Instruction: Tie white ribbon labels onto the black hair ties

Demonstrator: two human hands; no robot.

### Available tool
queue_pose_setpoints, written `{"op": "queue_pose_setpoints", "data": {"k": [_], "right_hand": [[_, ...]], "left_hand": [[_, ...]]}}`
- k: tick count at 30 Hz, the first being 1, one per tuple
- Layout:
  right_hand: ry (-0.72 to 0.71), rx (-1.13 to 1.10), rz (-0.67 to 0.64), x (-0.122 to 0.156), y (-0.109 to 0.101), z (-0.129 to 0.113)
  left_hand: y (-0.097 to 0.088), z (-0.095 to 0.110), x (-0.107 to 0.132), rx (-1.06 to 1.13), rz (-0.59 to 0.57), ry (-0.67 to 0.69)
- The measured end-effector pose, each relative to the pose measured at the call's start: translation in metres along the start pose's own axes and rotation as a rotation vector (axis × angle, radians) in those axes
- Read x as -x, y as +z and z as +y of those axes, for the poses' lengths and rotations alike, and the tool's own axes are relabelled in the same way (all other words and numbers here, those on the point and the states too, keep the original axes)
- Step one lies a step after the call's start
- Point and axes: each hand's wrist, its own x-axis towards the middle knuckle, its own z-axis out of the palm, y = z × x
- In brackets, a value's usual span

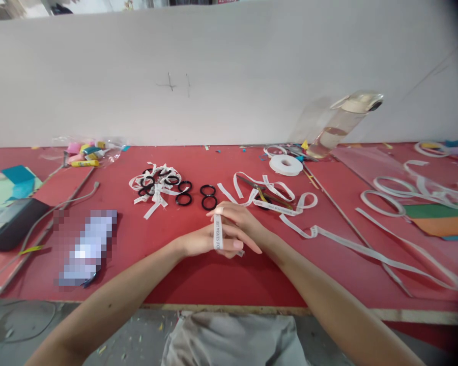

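A white ribbon [218, 234] printed with "BEST WISHES FO…" is wrapped across my left hand [200, 241], whose fingers are bent around it. From above, my right hand [241, 217] overlaps the left, its fingertips at the ribbon's upper end; its thumb points down to the right. A small ribbon end shows below the left thumb. Just beyond the hands lie two joined black rings [208, 197], with another black ring pair [183, 193] to their left. A pile of black rings tied with white bows [156, 183] sits farther left.
Scissors [261, 193] lie under loose printed ribbon [278, 206]. Behind them are a white ribbon roll [286, 164] and a water bottle [341, 124]. Long ribbon [359, 248] trails right. A blurred-out phone-like object [87, 246], cable [70, 201] and dark case [15, 223] occupy the left.
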Motion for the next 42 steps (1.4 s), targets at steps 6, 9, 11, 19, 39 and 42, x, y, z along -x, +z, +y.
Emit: {"op": "queue_pose_setpoints", "data": {"k": [6,9,11,19,39,42], "right_hand": [[0.123,-0.123,0.056,-0.001,-0.005,-0.004],[0.231,-0.202,0.080,-0.001,-0.004,-0.001],[0.280,-0.237,0.080,-0.001,-0.004,0.002],[0.343,-0.283,0.023,-0.001,-0.004,0.005],[0.301,-0.162,0.103,0.002,0.002,0.014],[0.321,-0.156,0.090,0.002,0.002,0.015]], "left_hand": [[-0.004,-0.010,-0.004,0.171,0.027,0.135],[-0.005,-0.012,-0.004,0.214,0.016,0.154],[-0.004,-0.011,-0.003,0.233,-0.002,0.104],[0.000,-0.009,-0.003,0.266,0.011,0.025],[-0.020,-0.015,-0.011,0.406,0.322,0.194],[-0.019,-0.016,-0.010,0.354,0.302,0.188]]}}
